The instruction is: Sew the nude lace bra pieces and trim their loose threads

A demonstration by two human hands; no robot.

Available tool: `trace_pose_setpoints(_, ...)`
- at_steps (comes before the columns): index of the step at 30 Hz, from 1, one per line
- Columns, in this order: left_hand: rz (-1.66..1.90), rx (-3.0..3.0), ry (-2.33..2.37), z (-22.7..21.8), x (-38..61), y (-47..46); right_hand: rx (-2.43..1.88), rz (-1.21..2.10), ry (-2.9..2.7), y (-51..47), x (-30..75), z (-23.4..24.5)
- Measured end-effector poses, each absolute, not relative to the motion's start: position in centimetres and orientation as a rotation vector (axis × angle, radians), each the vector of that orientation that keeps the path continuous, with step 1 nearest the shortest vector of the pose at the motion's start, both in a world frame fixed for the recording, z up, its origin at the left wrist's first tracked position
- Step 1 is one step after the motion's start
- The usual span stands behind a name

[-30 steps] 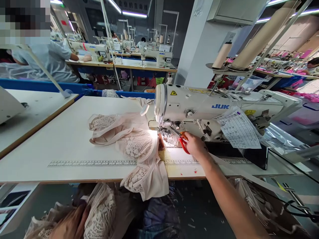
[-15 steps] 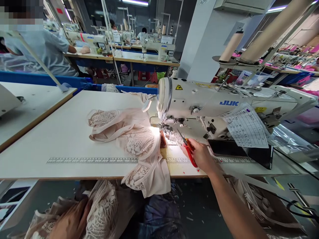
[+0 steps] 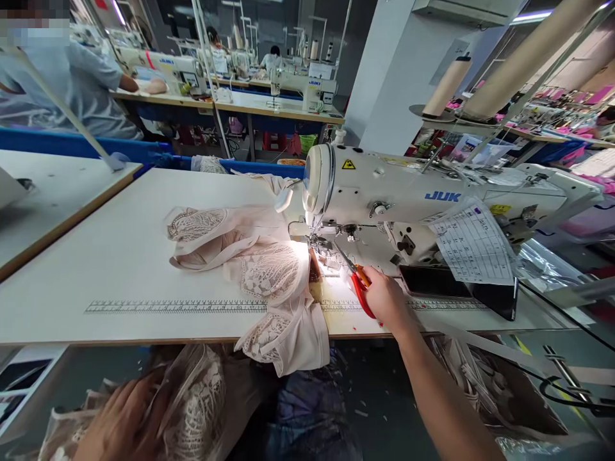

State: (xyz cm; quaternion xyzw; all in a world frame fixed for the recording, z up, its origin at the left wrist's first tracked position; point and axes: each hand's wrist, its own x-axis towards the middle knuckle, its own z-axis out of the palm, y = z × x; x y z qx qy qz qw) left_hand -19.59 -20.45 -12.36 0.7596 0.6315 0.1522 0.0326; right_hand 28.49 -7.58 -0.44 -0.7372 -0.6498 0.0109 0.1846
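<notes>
My right hand point(image 3: 385, 299) is closed round the handles of red-handled scissors point(image 3: 359, 291), whose blades point up and left towards the needle area of the sewing machine point(image 3: 384, 189). A beige lace bra point(image 3: 271, 272) lies on the table with one edge near the presser foot point(image 3: 314, 242); part of it hangs over the front edge. Low on the left, my left hand point(image 3: 120, 416) is closed on a beige lace garment point(image 3: 199, 400) in a heap at my lap. Its fingertips are partly hidden in the fabric.
A printed ruler strip point(image 3: 177, 307) runs along the table. Phones point(image 3: 435, 282) lie under the machine arm, beside a hanging paper sheet point(image 3: 473, 243). Thread cones point(image 3: 446, 86) stand behind. At the left, a person in a grey shirt point(image 3: 91, 83) sits at another machine. Beige pieces point(image 3: 461, 371) fill a bin below right.
The scissors have moved slightly up and left, closer to the presser foot. My left hand has shifted a little on the heaped lace. The bra on the table has stayed in place.
</notes>
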Motion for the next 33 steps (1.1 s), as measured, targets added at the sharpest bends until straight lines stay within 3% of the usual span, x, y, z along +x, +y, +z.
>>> trace_pose_setpoints(15, 0.695, 2.299, 1.772, -10.0, -15.6, -19.2, -2.040, 0.005, -1.864, -7.6, 29.1, -0.8)
trace_pose_setpoints(33, 0.827, 2.450, 1.707, -8.4, -14.5, -20.0, -1.867, -0.370, -1.756, -10.4, 29.7, 0.0)
